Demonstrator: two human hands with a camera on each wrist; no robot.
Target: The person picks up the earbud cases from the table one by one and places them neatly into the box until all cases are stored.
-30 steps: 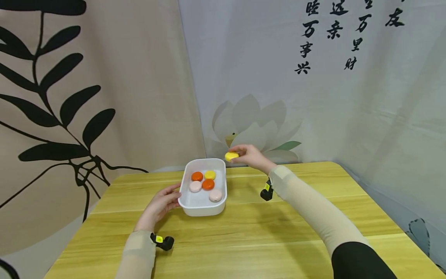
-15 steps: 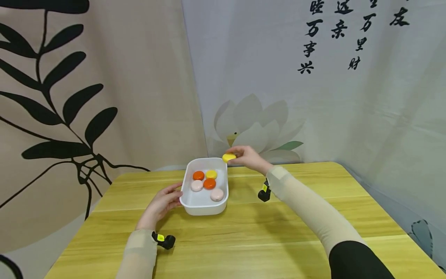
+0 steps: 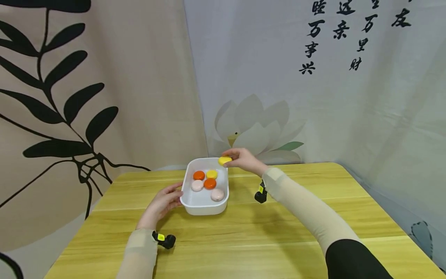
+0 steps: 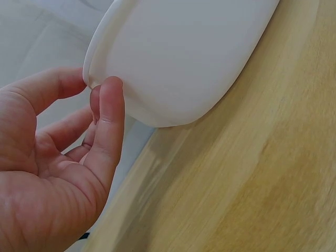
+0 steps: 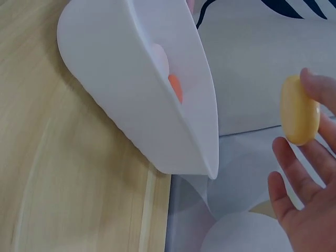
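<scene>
A white plastic box stands near the back of the table. My left hand holds its left side; in the left wrist view, the thumb lies against the outer wall and another finger touches the rim. Above the box's back right corner, my right hand pinches a thick, rounded yellow disc. The right wrist view shows this disc between thumb and fingertips, apart from the box. Inside lie another yellow disc, two orange discs and two pale pink discs.
The wooden table reaches back to a printed cloth hanging behind it. The box stands close to the table's back edge. A small black camera is strapped on each wrist.
My right hand has moved left and slightly down with the yellow disc, from beside the back right corner of the box to above it. My left hand stays on the box.
</scene>
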